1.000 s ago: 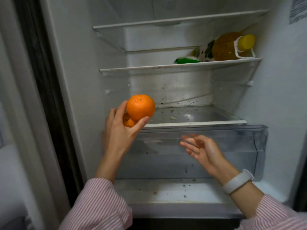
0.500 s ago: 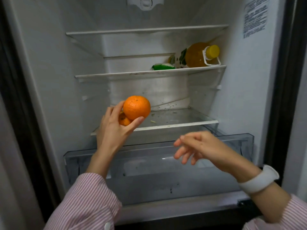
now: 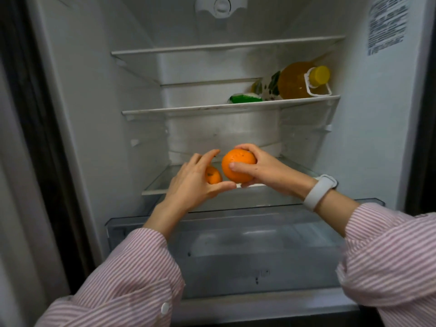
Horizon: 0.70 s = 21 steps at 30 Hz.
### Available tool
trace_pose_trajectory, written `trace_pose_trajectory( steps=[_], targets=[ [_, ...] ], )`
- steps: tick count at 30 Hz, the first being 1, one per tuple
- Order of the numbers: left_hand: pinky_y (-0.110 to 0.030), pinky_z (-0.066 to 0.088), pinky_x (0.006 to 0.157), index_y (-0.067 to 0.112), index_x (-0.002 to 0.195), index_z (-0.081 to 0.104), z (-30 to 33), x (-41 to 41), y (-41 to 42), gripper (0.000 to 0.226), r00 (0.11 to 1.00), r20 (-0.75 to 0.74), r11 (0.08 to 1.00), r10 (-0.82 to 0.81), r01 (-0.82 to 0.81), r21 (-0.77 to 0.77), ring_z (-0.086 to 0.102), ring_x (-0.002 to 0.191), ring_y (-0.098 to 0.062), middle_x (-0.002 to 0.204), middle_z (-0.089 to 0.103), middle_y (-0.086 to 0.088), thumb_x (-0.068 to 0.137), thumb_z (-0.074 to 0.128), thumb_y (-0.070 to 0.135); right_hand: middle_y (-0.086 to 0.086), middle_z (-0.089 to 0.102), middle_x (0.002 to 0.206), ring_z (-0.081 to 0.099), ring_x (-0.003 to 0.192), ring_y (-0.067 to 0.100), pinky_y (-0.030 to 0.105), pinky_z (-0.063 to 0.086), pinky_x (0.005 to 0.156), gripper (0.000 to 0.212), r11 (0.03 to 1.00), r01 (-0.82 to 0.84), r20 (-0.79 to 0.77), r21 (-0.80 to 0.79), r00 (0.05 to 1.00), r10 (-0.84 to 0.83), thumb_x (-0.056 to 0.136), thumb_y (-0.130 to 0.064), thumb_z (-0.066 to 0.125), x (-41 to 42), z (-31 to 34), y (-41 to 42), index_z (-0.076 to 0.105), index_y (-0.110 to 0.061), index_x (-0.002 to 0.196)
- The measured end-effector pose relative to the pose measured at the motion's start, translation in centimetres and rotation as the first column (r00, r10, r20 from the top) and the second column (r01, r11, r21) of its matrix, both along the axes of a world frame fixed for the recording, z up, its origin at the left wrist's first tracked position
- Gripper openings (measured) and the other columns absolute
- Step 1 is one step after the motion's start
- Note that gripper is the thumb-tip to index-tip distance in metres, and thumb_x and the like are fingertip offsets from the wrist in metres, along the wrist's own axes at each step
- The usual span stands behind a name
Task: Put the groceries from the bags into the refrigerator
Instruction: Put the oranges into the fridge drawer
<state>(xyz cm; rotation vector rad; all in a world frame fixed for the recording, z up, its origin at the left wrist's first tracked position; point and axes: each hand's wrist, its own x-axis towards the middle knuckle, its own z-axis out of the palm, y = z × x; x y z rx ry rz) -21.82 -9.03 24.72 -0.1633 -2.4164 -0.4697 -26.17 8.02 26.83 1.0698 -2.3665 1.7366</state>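
Mid-frame, before the lowest glass shelf point(image 3: 151, 191): left hand point(image 3: 191, 182) curled around the small orange point(image 3: 213, 175); just right, right hand point(image 3: 262, 167) grasping the big orange point(image 3: 238, 165). Probably splitting the pair for stowing. Next, likely: lower both into the open drawer point(image 3: 259, 256) at bottom centre, releasing gently against rolling.

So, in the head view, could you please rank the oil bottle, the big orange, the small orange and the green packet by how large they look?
1. Oil bottle, though it lies farthest back.
2. Big orange, held by the right hand.
3. Green packet and small orange in the left hand: both partly hidden, so unranked.
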Motion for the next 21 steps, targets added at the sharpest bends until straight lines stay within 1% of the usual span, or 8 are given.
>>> trace_pose_trajectory(
  steps=[3,6,8,10,13,17,19,21],
  targets=[
    [-0.028,0.043,0.088,0.024,0.116,0.054,0.8,-0.6,-1.2,0.062,0.979,0.198,0.999,-0.041,0.034,0.04,0.049,0.104,-0.017,0.11,0.045,0.002,0.063,0.076,0.05,0.001,0.042,0.119,0.053,0.093,0.014,0.022,0.057,0.062,0.058,0.944,0.023,-0.037,0.329,0.999,-0.011,0.083,-0.024,0.065,-1.4,0.0,1.8,0.037,-0.019,0.134],
    [-0.028,0.047,0.082,0.031,0.102,0.053,1.5,-1.6,-1.7,0.04,0.838,0.539,0.992,-0.088,0.121,-0.026,0.051,0.096,-0.015,0.11,0.052,0.001,0.071,0.075,0.041,0.003,0.053,0.117,0.056,0.097,0.018,0.029,0.056,0.075,0.047,0.728,0.054,-0.115,0.684,0.993,0.034,0.082,-0.031,0.065,-3.2,0.0,3.1,0.048,-0.018,0.124],
    [-0.028,0.047,0.083,0.032,0.1,0.053,1.0,-2.3,-1.5,0.03,0.736,0.675,0.982,-0.055,0.164,-0.099,0.053,0.093,-0.015,0.102,0.054,0.004,0.076,0.072,0.037,0.004,0.059,0.11,0.059,0.091,0.017,0.031,0.055,0.079,0.037,0.574,0.031,-0.072,0.818,0.996,0.048,0.082,-0.035,0.065,-4.0,-0.4,3.3,0.053,-0.018,0.112],
    [-0.029,0.047,0.087,0.032,0.099,0.056,0.0,-3.3,-1.0,0.024,0.685,0.724,0.97,-0.086,0.222,-0.095,0.055,0.093,-0.015,0.099,0.057,0.006,0.078,0.069,0.035,0.001,0.061,0.103,0.058,0.086,0.014,0.029,0.053,0.08,0.03,0.447,0.016,-0.057,0.895,0.995,0.078,0.084,-0.036,0.061,-4.3,-1.2,3.1,0.056,-0.018,0.107],
    [-0.029,0.045,0.089,0.026,0.107,0.059,-1.2,-4.6,-0.2,0.027,0.629,0.771,0.955,-0.097,0.278,-0.107,0.055,0.093,-0.014,0.101,0.059,0.005,0.082,0.065,0.034,0.003,0.067,0.104,0.061,0.088,0.016,0.032,0.052,0.086,0.038,0.314,-0.007,-0.032,0.949,0.992,0.118,0.082,-0.043,0.058,-4.8,-2.1,2.7,0.061,-0.015,0.107],
    [-0.032,0.05,0.087,0.028,0.101,0.057,-1.6,-6.1,-0.2,0.043,0.615,0.784,0.941,-0.082,0.308,-0.143,0.06,0.093,-0.018,0.102,0.064,0.004,0.064,0.068,0.047,0.002,0.065,0.099,0.061,0.084,0.016,0.029,0.054,0.078,0.041,0.33,-0.09,0.066,0.94,0.994,0.082,0.084,-0.041,0.059,-6.0,-1.8,1.9,0.058,-0.012,0.113],
    [-0.025,0.045,0.082,0.022,0.107,0.055,-2.4,-7.0,-0.9,0.032,0.622,0.778,0.92,-0.087,0.35,-0.177,0.055,0.088,-0.014,0.1,0.06,0.005,0.078,0.067,0.029,-0.001,0.06,0.097,0.059,0.08,0.013,0.024,0.052,0.069,0.04,0.321,-0.079,0.051,0.944,0.994,0.097,0.086,-0.042,0.056,-6.8,-1.8,1.7,0.053,-0.014,0.114],
    [-0.022,0.042,0.078,0.018,0.11,0.053,-3.4,-7.9,-1.6,0.027,0.615,0.783,0.91,-0.1,0.375,-0.178,0.051,0.086,-0.01,0.1,0.056,0.004,0.084,0.062,0.019,0.002,0.059,0.106,0.061,0.091,0.021,0.03,0.053,0.075,0.044,0.275,-0.029,-0.005,0.961,0.993,0.121,0.085,-0.045,0.056,-7.8,-2.5,1.7,0.049,-0.017,0.117]
  ],
)
